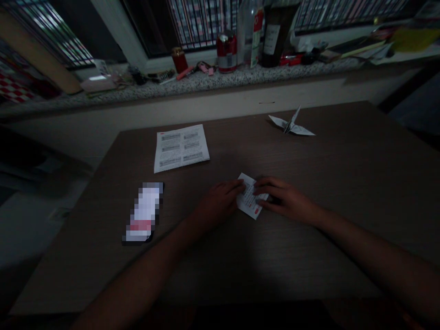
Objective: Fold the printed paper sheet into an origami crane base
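Observation:
A small folded piece of printed paper (250,198) lies on the brown table (213,256), turned like a diamond, with red marks near its lower corner. My left hand (222,201) rests at its left edge, fingertips on the paper and fingers close together. On the right side, my right hand (287,197) touches the same paper with its fingers apart and slightly bent. Past my hands, at the back right, stands a folded paper crane (291,126). A flat printed sheet (181,147) lies at the back left.
A phone (143,211) with a blurred bright screen lies on the left of the table. Behind the table, a granite windowsill (144,91) holds a red can (227,52), a clear bottle (246,36), a dark pouch (275,36), a small red jar (179,59) and other clutter.

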Motion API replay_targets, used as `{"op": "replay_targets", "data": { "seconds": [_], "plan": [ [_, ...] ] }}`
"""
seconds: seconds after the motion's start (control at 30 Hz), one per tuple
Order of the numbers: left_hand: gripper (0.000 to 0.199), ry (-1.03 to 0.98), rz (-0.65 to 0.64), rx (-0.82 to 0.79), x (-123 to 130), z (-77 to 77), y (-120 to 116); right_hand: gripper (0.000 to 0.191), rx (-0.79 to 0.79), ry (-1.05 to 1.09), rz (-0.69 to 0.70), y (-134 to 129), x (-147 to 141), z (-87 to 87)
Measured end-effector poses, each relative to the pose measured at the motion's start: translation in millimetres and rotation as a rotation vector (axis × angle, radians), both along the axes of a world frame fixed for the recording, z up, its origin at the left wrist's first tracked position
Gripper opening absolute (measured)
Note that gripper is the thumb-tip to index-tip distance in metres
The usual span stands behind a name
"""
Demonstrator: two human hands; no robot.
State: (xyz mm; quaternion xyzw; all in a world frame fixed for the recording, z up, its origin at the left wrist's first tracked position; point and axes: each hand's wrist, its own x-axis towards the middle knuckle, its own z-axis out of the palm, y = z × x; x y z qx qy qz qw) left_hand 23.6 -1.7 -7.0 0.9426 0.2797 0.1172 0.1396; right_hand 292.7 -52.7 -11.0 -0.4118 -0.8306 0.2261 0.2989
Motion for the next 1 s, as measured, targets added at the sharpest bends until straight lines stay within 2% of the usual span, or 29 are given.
{"op": "replay_targets", "data": {
  "seconds": [0.2,0.37,0.57,0.87,1.0],
  "plan": [
    [0.047,-0.002,0.010,-0.016,1,6.7,-4,0.033,-0.043,-0.001,0.014,-2,-1,2.3],
    [0.062,-0.026,0.055,-0.035,4,8.9,-11,0.034,-0.026,-0.004,0.010,-1,-2,0.9],
    [0.064,0.008,0.089,-0.062,7,10.3,-15,0.034,-0.053,-0.008,-0.007,-2,-3,0.0],
    [0.058,-0.024,0.094,-0.057,5,-0.6,-15,0.034,-0.036,0.005,0.009,-1,-2,-3.3],
    [0.055,-0.025,0.092,-0.049,6,-0.2,-14,0.031,-0.024,0.001,0.009,-1,-3,-2.2]
  ]
}}
